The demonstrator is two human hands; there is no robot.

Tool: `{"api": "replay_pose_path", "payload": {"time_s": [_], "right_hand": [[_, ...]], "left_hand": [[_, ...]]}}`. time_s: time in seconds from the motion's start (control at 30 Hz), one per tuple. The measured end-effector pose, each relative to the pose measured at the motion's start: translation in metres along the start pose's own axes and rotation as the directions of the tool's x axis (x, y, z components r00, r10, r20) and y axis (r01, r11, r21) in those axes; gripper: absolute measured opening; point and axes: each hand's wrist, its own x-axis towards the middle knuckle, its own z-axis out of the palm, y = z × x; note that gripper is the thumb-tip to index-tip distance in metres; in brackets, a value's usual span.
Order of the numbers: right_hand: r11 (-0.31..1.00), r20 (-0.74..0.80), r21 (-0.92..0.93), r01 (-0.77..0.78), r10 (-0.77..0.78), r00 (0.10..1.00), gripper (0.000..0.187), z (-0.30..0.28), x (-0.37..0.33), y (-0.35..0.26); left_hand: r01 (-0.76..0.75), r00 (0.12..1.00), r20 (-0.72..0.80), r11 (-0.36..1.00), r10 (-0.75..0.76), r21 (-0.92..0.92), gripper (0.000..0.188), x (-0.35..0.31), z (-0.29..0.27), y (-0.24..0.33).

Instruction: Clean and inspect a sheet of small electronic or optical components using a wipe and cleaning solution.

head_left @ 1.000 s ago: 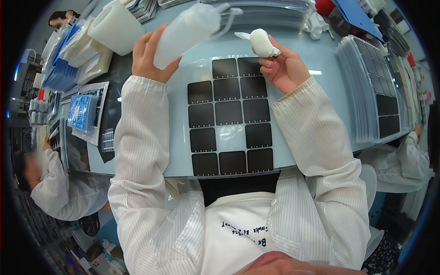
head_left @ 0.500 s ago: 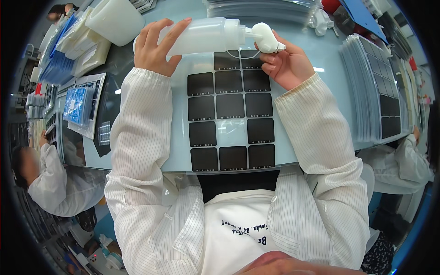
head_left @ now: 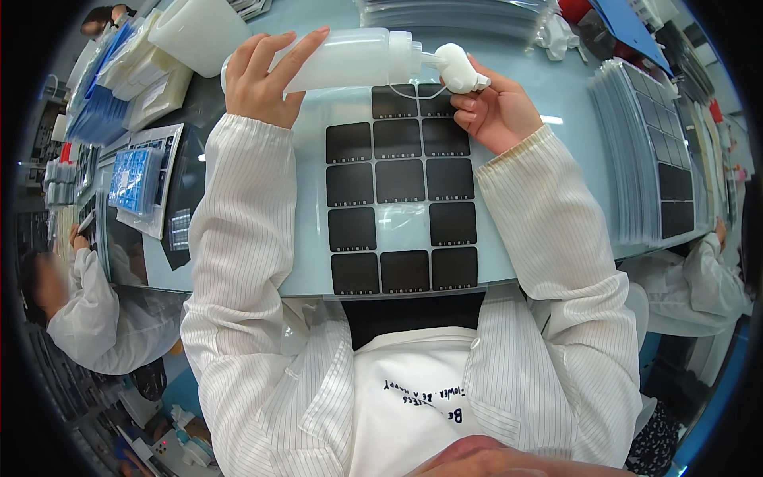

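My left hand (head_left: 268,75) is wrapped round a translucent white squeeze bottle (head_left: 350,62), which lies nearly level above the table with its nozzle pointing right. The nozzle tip meets a small white wad (head_left: 458,70), perhaps cloth or cotton, pinched in the fingers of my right hand (head_left: 501,103). A thin strap loops below the bottle's neck. Beneath my hands, several black rectangular pieces (head_left: 400,181) lie in rows on the table, with a gap in one row. The upper ones are partly covered by the bottle and my right hand.
A stack of clear sheets with dark panels (head_left: 675,191) stands at the right. To the left are a white roll (head_left: 199,36), bagged packs (head_left: 143,87) and a blue pack (head_left: 133,181). Plastic sheets (head_left: 453,14) lie at the far edge. A co-worker (head_left: 87,310) sits at the left.
The bottle and both hands have shifted slightly left and away from me. Bottle and wad stay held, with the nozzle still at the wad.
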Motion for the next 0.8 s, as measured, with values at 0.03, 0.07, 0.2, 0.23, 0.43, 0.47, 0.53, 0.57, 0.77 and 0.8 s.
{"api": "replay_pose_path", "payload": {"time_s": [0.03,0.07,0.2,0.23,0.43,0.47,0.53,0.57,0.77,0.8], "right_hand": [[1.000,0.002,-0.005,-0.004,0.004,1.000,0.029,0.0002,-0.0002,-0.0002],[1.000,0.002,-0.005,-0.005,0.005,1.000,0.029,0.0002,-0.0001,0.0001],[1.000,-0.023,-0.022,0.001,-0.001,1.000,0.028,0.0010,0.0006,0.0004],[1.000,-0.038,-0.024,-0.003,0.002,0.999,0.028,0.0014,0.0008,0.0003],[1.000,-0.013,-0.025,-0.014,0.013,1.000,0.025,-0.0006,0.0014,0.0008],[1.000,-0.014,-0.025,-0.014,0.014,1.000,0.025,-0.0005,0.0012,0.0009],[1.000,-0.017,-0.026,-0.010,0.009,1.000,0.023,0.0004,0.0009,0.0007],[1.000,-0.017,-0.026,-0.010,0.009,1.000,0.023,0.0006,0.0006,0.0006],[1.000,-0.014,-0.025,-0.011,0.011,1.000,0.023,-0.0002,0.0004,0.0018],[1.000,-0.014,-0.025,-0.018,0.017,1.000,0.024,-0.0005,0.0008,0.0013]], "left_hand": [[-0.013,1.000,-0.011,1.000,0.013,0.000,0.078,0.0004,-0.0006,-0.0003],[-0.012,1.000,-0.010,1.000,0.012,0.000,0.078,0.0006,-0.0018,0.0000],[-0.026,0.999,-0.025,0.999,0.027,0.036,0.078,0.0020,-0.0027,-0.0012],[-0.039,0.998,-0.038,0.998,0.041,0.047,0.077,0.0023,-0.0023,-0.0019],[-0.051,0.997,-0.049,0.998,0.053,0.049,0.076,0.0036,-0.0043,-0.0024],[-0.051,0.997,-0.049,0.998,0.053,0.048,0.076,0.0035,-0.0050,-0.0017],[-0.032,0.999,-0.031,0.999,0.033,0.042,0.075,0.0045,-0.0074,0.0000],[-0.032,0.999,-0.031,0.999,0.033,0.042,0.075,0.0044,-0.0068,-0.0006],[-0.023,0.999,-0.025,0.999,0.024,0.042,0.072,0.0019,-0.0049,-0.0018],[-0.030,0.999,-0.038,0.999,0.031,0.039,0.072,0.0025,-0.0047,-0.0020]]}}
